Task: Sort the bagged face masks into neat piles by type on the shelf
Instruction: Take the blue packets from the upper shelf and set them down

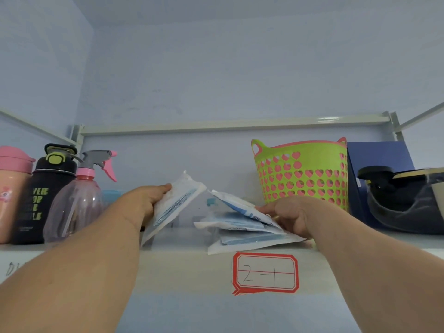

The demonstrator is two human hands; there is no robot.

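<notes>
Two bare forearms reach up to the shelf (182, 265), whose red-bordered label (265, 273) reads "2-1". The left hand (146, 203) grips one bagged mask (174, 203), tilted up; the right hand (292, 216) pinches the top bag of the loose pile (242, 233). Sorting looks midway; next, matching types need comparing. The black bottle (39, 195) shows partial lettering, unreadable.
</notes>
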